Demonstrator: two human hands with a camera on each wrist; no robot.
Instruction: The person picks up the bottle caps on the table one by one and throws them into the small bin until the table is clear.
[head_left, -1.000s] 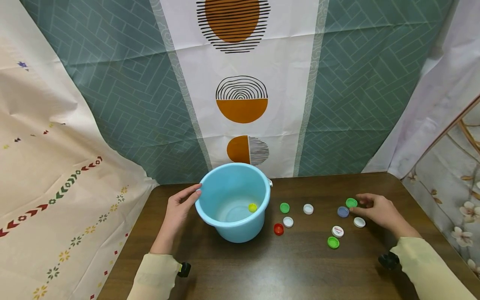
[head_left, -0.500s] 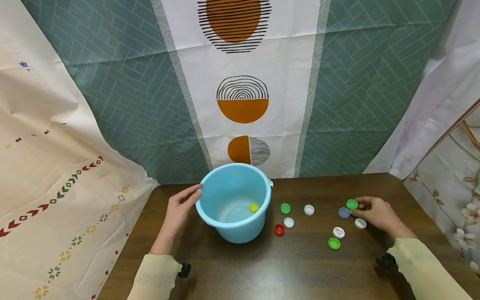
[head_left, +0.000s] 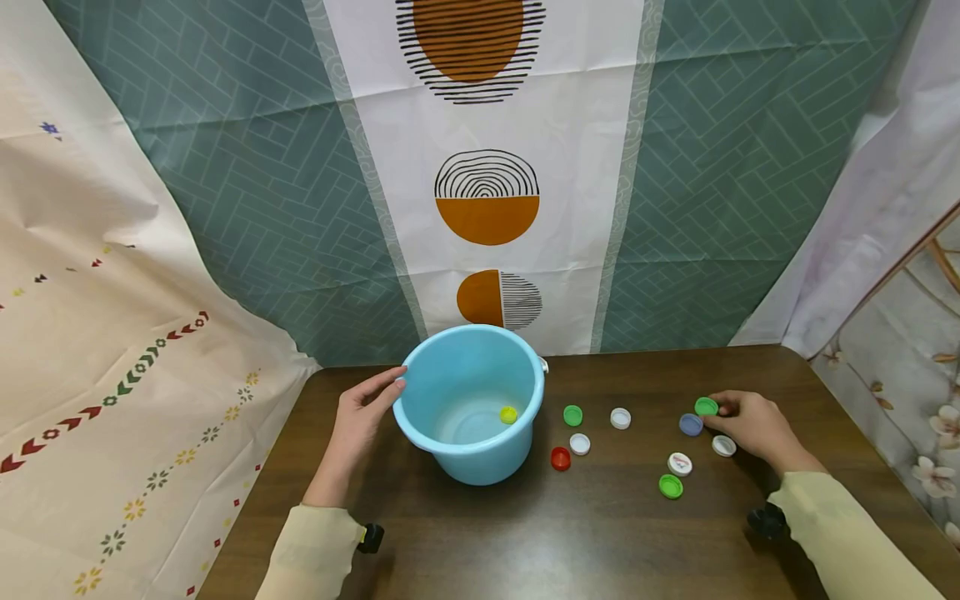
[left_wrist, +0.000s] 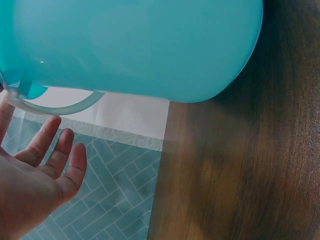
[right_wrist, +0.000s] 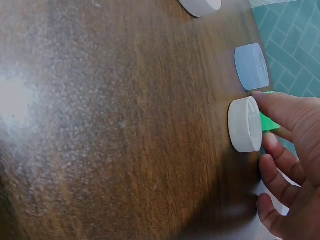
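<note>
Near the counter's (head_left: pixel 562 542) back edge, blue bucket (head_left: pixel 480 464), rim held by left hand (head_left: pixel 358 417), tippy if yanked one-sided; toward back right corner, right hand (head_left: pixel 756 427) pinching green cap (head_left: pixel 705 406); could slip from such a light pinch, or clip nearby purplish cap (head_left: pixel 691 425), white cap (head_left: pixel 723 446).

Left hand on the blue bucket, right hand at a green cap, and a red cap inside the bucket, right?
Not quite: the head view shows a yellow cap inside the blue bucket, not a red one. The rest stands: left hand on the bucket, right hand at a green cap.
</note>
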